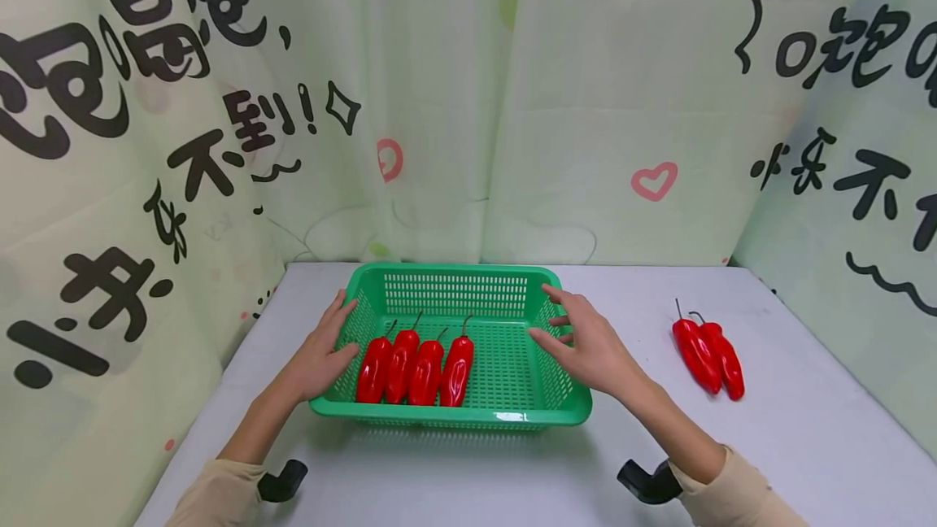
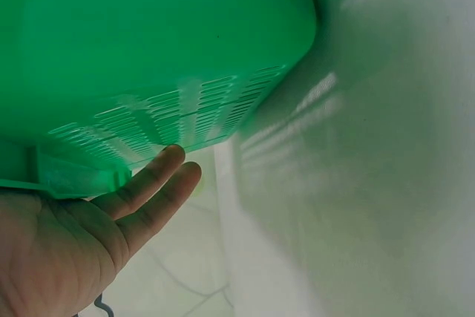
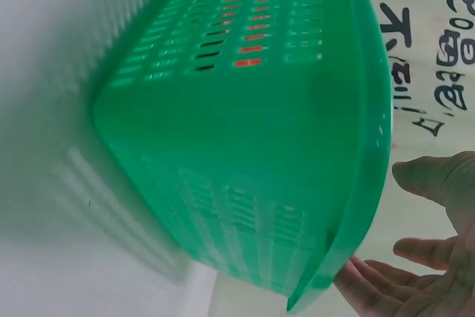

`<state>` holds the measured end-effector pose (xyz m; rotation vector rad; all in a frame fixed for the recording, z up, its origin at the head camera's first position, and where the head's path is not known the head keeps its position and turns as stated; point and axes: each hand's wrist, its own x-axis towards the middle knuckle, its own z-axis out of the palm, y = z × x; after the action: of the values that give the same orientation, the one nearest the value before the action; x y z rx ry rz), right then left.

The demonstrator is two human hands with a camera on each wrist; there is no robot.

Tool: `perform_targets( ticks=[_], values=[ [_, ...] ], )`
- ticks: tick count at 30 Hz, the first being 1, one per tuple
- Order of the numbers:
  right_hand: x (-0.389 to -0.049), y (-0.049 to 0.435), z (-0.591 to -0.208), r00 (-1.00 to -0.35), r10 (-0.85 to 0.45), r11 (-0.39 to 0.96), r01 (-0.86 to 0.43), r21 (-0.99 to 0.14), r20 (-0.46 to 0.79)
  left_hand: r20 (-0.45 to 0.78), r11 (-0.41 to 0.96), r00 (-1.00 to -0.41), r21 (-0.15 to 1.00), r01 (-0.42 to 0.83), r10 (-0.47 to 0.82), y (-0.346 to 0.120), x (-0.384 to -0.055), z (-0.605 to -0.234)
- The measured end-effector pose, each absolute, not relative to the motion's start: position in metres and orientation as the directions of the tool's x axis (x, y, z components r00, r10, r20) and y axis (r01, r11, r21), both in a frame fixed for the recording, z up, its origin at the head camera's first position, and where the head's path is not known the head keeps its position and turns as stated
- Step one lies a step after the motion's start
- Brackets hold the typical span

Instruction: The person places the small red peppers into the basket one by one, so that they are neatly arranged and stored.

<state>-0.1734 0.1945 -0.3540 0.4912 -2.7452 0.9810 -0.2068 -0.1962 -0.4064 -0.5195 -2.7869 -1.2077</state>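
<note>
A green plastic basket [image 1: 505, 364] with slotted walls stands on the table, and several shiny red chili peppers [image 1: 426, 371] lie side by side in its left half, stems pointing away. My left hand [image 1: 322, 360] is at the basket's left rim, thumb over the inner side. In the left wrist view, two straight fingers [image 2: 152, 191] of it reach along the outside, below the rim. My right hand [image 1: 591, 346] spreads its fingers at the right rim, thumb and fingertips overlapping the basket's edge. The right wrist view shows this hand [image 3: 445, 257] with parted fingers beside the rim, holding nothing.
Two more red peppers [image 1: 706, 356] lie close together on the white table [image 1: 644, 446], right of the basket. A pale curtain [image 1: 439, 104] with black lettering hangs behind and along both sides. Black curved pieces [image 1: 281, 481] sit at both sleeve cuffs.
</note>
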Motion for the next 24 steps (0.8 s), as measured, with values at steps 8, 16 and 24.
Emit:
perform_targets(
  ticks=[8, 16, 24],
  values=[
    [-0.173, 0.21, -0.351, -0.932, -0.234, 0.745, -0.355, -0.564, 0.278, 0.187, 0.637, -0.942, 0.698, 0.327, 0.279, -0.197, -0.206, -0.406],
    [-0.172, 0.226, -0.352, -0.939, -0.201, 0.779, -0.325, -0.536, 0.278, 0.187, 0.636, -0.941, 0.698, 0.33, 0.283, -0.197, -0.207, -0.407],
    [-0.173, 0.239, -0.357, -0.941, -0.179, 0.809, -0.307, -0.501, 0.287, 0.188, 0.631, -0.941, 0.702, 0.329, 0.282, -0.198, -0.207, -0.408]
  ],
)
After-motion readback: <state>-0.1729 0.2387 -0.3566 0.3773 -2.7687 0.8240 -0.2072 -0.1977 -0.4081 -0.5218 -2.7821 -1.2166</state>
